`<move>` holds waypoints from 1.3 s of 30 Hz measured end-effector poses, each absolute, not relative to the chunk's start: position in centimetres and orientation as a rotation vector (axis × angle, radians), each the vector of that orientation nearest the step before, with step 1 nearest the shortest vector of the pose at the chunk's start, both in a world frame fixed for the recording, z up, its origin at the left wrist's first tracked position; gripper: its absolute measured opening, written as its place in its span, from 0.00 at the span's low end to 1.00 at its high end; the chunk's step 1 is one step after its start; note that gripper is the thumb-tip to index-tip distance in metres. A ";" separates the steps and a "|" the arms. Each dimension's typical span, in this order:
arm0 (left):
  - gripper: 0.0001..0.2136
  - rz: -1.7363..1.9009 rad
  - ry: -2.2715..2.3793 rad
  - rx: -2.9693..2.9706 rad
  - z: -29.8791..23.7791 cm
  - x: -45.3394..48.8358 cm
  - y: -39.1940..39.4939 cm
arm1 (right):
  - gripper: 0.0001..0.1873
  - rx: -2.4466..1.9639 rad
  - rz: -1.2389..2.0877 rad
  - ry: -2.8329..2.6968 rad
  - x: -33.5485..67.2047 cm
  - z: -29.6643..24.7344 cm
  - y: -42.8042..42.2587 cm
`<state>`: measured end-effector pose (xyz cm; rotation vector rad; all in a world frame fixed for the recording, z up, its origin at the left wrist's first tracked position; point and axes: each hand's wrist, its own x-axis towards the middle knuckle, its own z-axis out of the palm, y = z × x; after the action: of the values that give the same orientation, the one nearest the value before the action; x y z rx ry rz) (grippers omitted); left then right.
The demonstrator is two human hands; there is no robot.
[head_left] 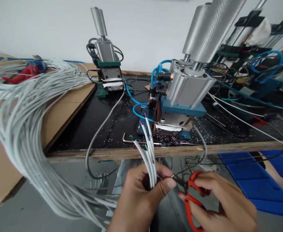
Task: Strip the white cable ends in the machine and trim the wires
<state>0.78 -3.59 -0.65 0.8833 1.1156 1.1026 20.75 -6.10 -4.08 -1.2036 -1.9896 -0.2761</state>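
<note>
My left hand (146, 187) is closed around several white cables (149, 158), whose cut ends point up and show thin coloured wires. Between its thumb and forefinger a small wire end sticks out to the right. My right hand (221, 199) holds scissors (192, 196) with orange-red handles, fingers through the loops. The dark blades point left, their tips close to the wire end at my left fingertips; whether they touch it I cannot tell. A thick bundle of grey-white cables (32, 154) hangs over the table edge at left and runs down toward my left forearm.
Two pneumatic machines, one near (182, 93) and one farther back (107, 61), stand on the black bench (78, 125). A hex key (141, 141) and coloured scraps lie near the front edge. Red-handled pliers (23, 74) rest among coiled cables. Blue bins (247, 183) sit below right, beside another person's arm.
</note>
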 end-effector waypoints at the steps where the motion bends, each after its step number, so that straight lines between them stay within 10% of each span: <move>1: 0.05 1.106 1.116 0.887 -0.6 0.8 -3.6 | 0.07 -1.199 -0.266 -1.989 20.7 -4.0 -6.0; 39: 0.07 0.983 1.097 0.987 -2.4 0.1 -3.3 | 0.02 -1.125 -0.463 -2.109 21.9 -3.4 -6.5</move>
<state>0.08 -3.28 -2.44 0.9869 1.0965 0.9833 21.92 -6.45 -3.40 -1.1253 -2.1094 -0.4631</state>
